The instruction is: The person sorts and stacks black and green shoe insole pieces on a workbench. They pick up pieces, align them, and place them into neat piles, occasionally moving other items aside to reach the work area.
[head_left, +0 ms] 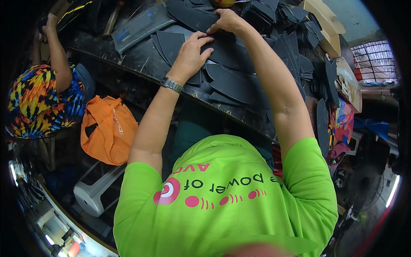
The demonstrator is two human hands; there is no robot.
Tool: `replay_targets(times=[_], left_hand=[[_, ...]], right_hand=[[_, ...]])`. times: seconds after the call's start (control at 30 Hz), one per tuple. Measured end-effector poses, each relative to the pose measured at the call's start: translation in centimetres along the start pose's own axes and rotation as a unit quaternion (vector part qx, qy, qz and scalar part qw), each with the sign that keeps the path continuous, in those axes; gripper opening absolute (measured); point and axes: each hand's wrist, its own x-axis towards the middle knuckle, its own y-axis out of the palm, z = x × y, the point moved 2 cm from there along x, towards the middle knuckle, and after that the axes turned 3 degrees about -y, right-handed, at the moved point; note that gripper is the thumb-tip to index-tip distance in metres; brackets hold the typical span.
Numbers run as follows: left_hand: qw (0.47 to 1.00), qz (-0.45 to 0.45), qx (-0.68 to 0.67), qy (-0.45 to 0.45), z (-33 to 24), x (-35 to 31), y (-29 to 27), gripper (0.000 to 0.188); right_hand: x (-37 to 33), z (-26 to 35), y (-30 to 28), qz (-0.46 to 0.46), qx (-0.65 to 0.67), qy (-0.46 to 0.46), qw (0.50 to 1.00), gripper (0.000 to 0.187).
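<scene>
My left hand (191,57), with a metal-band watch on its wrist, rests over dark flat pieces on the workbench. Its fingers are a little bent and the thumb stands apart, with nothing seen in its grasp. Farther off and to the right, my right hand (228,21) has thumb and fingers around the end of a curved black flat piece (192,17). Under and beside my hands lie more black cut pieces (237,83), overlapping in a loose spread. Two pointed black pieces (168,45) lie just left of my left hand. What the pieces are made of I cannot tell.
A clear plastic case (143,26) and a hammer (113,19) lie left on the bench (105,53). Piled black pieces (291,55) and a cardboard box (327,28) stand right. At left are another person (45,100), an orange bag (109,130) and a white stool (96,192).
</scene>
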Motion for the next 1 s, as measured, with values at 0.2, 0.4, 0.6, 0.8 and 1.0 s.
replay_targets(times=[0.2, 0.4, 0.6, 0.8, 1.0], left_hand=[[1.000, 0.009, -0.005, -0.004, -0.2, 0.0, 0.1, 0.027], [1.000, -0.003, -0.010, 0.000, -0.3, -0.2, 0.1, 0.025], [0.989, -0.090, -0.117, -0.009, 0.2, 0.3, -0.5, 0.027], [0.778, 0.011, -0.628, -0.033, -2.5, -1.2, -3.5, 0.059], [0.638, 0.022, -0.749, -0.175, -6.4, -6.3, -2.8, 0.069]], right_hand=[[-0.4, 1.0, -1.0, 0.001, -0.007, -0.061, 0.998, 0.080], [-2.2, 2.1, -2.8, -0.133, -0.013, -0.162, 0.978, 0.062], [-6.2, 4.9, -6.2, -0.154, 0.418, -0.173, 0.879, 0.046], [-13.1, 6.8, -5.0, 0.013, 0.604, -0.019, 0.797, 0.053], [-17.9, 8.0, 1.7, -0.046, 0.516, -0.029, 0.855, 0.057]])
